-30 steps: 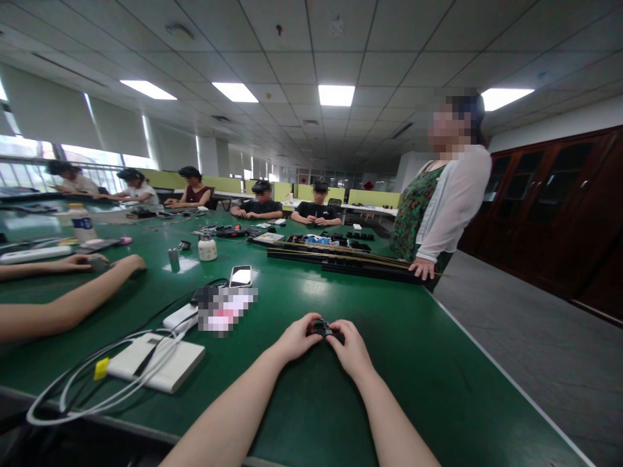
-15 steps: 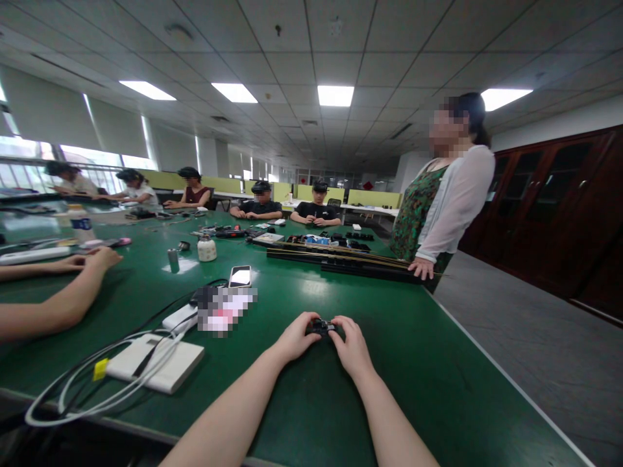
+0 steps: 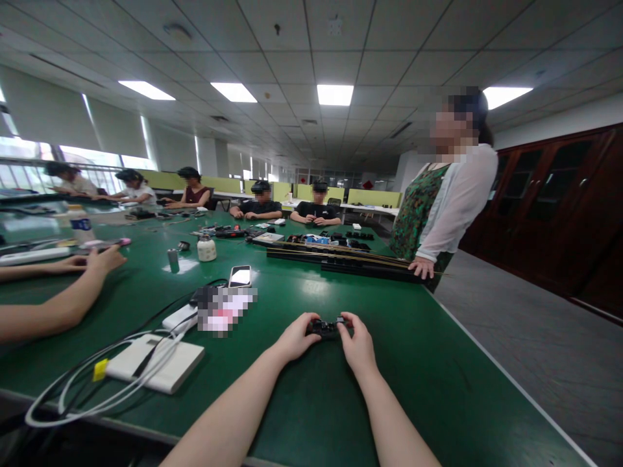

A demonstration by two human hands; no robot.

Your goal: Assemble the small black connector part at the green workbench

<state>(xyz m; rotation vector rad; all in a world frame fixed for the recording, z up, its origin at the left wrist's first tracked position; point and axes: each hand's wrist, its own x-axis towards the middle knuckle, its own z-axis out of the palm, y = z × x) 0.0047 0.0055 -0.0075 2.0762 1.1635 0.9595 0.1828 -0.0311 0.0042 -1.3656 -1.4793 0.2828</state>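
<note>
A small black part [image 3: 325,327] rests just above the green table [image 3: 418,363] in front of me, gripped from both sides. My left hand [image 3: 295,338] closes its fingers on the part's left end. My right hand [image 3: 359,342] pinches its right end with thumb and fingertips. The part is too small to name more exactly.
A white box with looped white cables [image 3: 156,363] lies at the front left, a phone [image 3: 240,275] and a blurred item further back. Long black rails [image 3: 360,264] cross the table where a standing person [image 3: 440,194] rests a hand. A neighbour's arms [image 3: 58,298] reach in from the left; several seated people work at the far end.
My right hand has shifted slightly right and up along the black part, showing more of it. The neighbour's hand at the left has drawn back and lifted a little.
</note>
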